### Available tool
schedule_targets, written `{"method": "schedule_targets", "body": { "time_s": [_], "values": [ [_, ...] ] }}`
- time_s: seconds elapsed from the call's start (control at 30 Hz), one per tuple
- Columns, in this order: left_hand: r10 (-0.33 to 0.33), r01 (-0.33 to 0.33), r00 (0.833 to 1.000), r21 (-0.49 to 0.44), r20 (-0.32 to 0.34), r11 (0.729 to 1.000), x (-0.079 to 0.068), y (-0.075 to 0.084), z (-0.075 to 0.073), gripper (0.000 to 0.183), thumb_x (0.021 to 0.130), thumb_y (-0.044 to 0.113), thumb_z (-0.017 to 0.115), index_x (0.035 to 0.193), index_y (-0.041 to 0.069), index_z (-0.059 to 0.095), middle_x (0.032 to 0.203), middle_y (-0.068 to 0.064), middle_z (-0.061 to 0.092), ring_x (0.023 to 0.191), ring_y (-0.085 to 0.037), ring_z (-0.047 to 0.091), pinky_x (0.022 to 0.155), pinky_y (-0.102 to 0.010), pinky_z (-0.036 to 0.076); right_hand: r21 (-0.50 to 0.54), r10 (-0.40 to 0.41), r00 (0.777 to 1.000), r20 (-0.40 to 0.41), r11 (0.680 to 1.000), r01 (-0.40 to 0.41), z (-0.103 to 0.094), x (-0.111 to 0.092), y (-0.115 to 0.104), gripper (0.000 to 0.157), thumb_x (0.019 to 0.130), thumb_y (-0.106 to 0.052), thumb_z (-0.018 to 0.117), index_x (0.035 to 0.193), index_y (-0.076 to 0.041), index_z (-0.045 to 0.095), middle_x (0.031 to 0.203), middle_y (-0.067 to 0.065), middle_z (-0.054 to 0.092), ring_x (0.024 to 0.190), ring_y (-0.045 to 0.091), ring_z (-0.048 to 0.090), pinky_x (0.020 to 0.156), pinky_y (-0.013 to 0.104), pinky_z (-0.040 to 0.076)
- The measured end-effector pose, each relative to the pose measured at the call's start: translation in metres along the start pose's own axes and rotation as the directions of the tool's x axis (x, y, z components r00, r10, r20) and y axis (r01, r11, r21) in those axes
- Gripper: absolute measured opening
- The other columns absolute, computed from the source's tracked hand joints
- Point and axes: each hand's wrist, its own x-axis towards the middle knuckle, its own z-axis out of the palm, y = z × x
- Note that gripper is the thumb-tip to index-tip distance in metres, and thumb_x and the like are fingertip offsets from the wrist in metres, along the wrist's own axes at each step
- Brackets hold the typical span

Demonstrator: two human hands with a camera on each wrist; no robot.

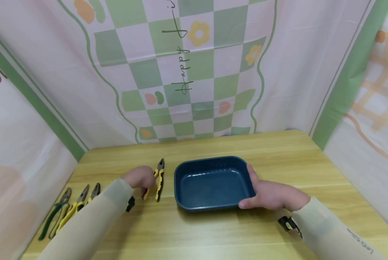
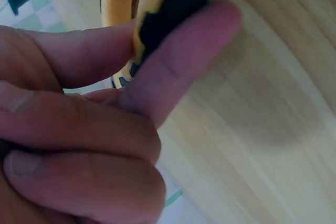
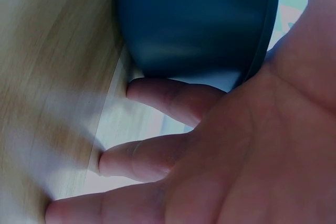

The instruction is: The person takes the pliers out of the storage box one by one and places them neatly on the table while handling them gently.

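Observation:
A pair of yellow-and-black pliers (image 1: 160, 184) lies on the table left of the dark blue rectangular tray (image 1: 213, 187), jaws toward the back. My left hand (image 1: 140, 177) pinches one handle (image 2: 181, 1) between thumb and index finger; its other fingers are curled in, as the left wrist view shows. At the tray's right end, my right hand (image 1: 266, 193) rests against the wall with fingers spread and fairly straight. In the right wrist view the tray's outer side (image 3: 194, 24) is near the fingers (image 3: 163, 95), whose tips reach the table.
On the table's left side lie green-handled pliers (image 1: 47, 221), yellow long-nose pliers (image 1: 69, 213) and another pair of pliers (image 1: 95, 191) partly hidden by my left sleeve (image 1: 96, 220). A patterned curtain (image 1: 200, 72) hangs behind the wooden table (image 1: 278, 151).

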Motion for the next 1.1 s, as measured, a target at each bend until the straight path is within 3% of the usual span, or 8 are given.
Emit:
{"method": "schedule_targets", "body": {
  "time_s": [0.13, 0.23, 0.37, 0.47, 0.7, 0.97, 1.03, 1.1],
  "values": [
    [-0.024, 0.024, 0.999, -0.010, -0.033, 1.000, -0.006, 0.001, 0.000, 0.027, 0.100, 0.007, 0.050, 0.116, -0.011, 0.062, 0.078, -0.013, 0.070, 0.064, -0.020, 0.067, 0.083, -0.041, 0.051, -0.006, -0.002, 1.000, -0.003, 1.000, 0.002, 0.000, -0.001, 0.000, 0.135, 0.083, -0.054, 0.076, 0.149, 0.001, -0.028, 0.126, 0.034, 0.055, 0.091, 0.025, 0.059, 0.095, 0.053, 0.040],
    [-0.018, 0.016, 0.993, -0.015, -0.118, 1.000, -0.014, 0.004, -0.002, 0.025, 0.101, 0.018, 0.056, 0.099, -0.004, 0.069, 0.085, -0.014, 0.069, 0.062, -0.021, 0.065, 0.079, -0.043, 0.053, -0.007, 0.000, 1.000, -0.003, 1.000, 0.000, -0.001, -0.002, -0.001, 0.135, 0.083, -0.054, 0.076, 0.149, 0.001, -0.028, 0.125, 0.033, 0.056, 0.090, 0.025, 0.059, 0.094, 0.053, 0.041],
    [0.018, -0.016, 0.964, 0.007, -0.267, 1.000, -0.024, 0.013, 0.004, 0.026, 0.094, 0.033, 0.069, 0.082, 0.010, 0.068, 0.081, -0.005, 0.066, 0.067, -0.019, 0.060, 0.071, -0.042, 0.052, -0.002, 0.001, 1.000, -0.001, 1.000, -0.001, -0.001, -0.002, -0.002, 0.135, 0.083, -0.054, 0.076, 0.149, 0.001, -0.028, 0.121, 0.031, 0.059, 0.090, 0.025, 0.059, 0.094, 0.052, 0.041],
    [0.027, -0.017, 0.945, 0.033, -0.326, 0.999, -0.028, 0.022, 0.014, 0.028, 0.085, 0.037, 0.079, 0.076, 0.013, 0.067, 0.077, -0.001, 0.063, 0.066, -0.018, 0.058, 0.060, -0.039, 0.050, -0.001, 0.004, 1.000, 0.002, 1.000, -0.004, 0.000, -0.002, -0.003, 0.135, 0.083, -0.054, 0.076, 0.149, 0.001, -0.028, 0.120, 0.029, 0.060, 0.089, 0.024, 0.059, 0.094, 0.052, 0.041],
    [0.029, 0.030, 0.929, 0.154, -0.370, 0.988, -0.031, 0.026, 0.035, 0.031, 0.088, 0.020, 0.073, 0.063, 0.011, 0.058, 0.065, -0.003, 0.055, 0.054, -0.015, 0.050, 0.044, -0.028, 0.039, -0.004, 0.011, 1.000, 0.005, 1.000, -0.011, 0.001, -0.003, -0.004, 0.135, 0.083, -0.054, 0.076, 0.149, 0.000, -0.028, 0.117, 0.026, 0.062, 0.084, 0.022, 0.060, 0.093, 0.050, 0.041],
    [-0.014, 0.051, 0.937, 0.097, -0.350, 0.994, -0.043, 0.013, 0.044, 0.030, 0.091, 0.022, 0.072, 0.068, 0.009, 0.058, 0.066, -0.005, 0.056, 0.054, -0.017, 0.053, 0.045, -0.028, 0.042, -0.010, 0.004, 1.000, 0.004, 1.000, -0.004, 0.000, -0.003, -0.004, 0.135, 0.083, -0.055, 0.076, 0.149, 0.001, -0.026, 0.125, 0.032, 0.057, 0.087, 0.023, 0.060, 0.096, 0.051, 0.040],
    [-0.008, 0.037, 0.939, 0.078, -0.344, 0.996, -0.046, 0.007, 0.047, 0.021, 0.089, 0.021, 0.074, 0.079, 0.005, 0.064, 0.071, -0.008, 0.058, 0.057, -0.018, 0.053, 0.047, -0.031, 0.042, -0.008, 0.005, 1.000, 0.002, 1.000, -0.004, 0.000, -0.003, -0.004, 0.135, 0.083, -0.055, 0.076, 0.149, 0.001, -0.027, 0.124, 0.032, 0.057, 0.087, 0.023, 0.059, 0.096, 0.052, 0.040],
    [-0.001, 0.020, 0.942, 0.054, -0.337, 0.998, -0.050, 0.002, 0.050, 0.022, 0.089, 0.015, 0.072, 0.105, 0.001, 0.068, 0.079, -0.012, 0.062, 0.060, -0.020, 0.052, 0.049, -0.034, 0.041, -0.008, 0.006, 1.000, 0.001, 1.000, -0.006, 0.000, -0.003, -0.004, 0.135, 0.083, -0.054, 0.076, 0.149, 0.001, -0.028, 0.121, 0.031, 0.059, 0.086, 0.023, 0.059, 0.095, 0.052, 0.040]
  ]
}}
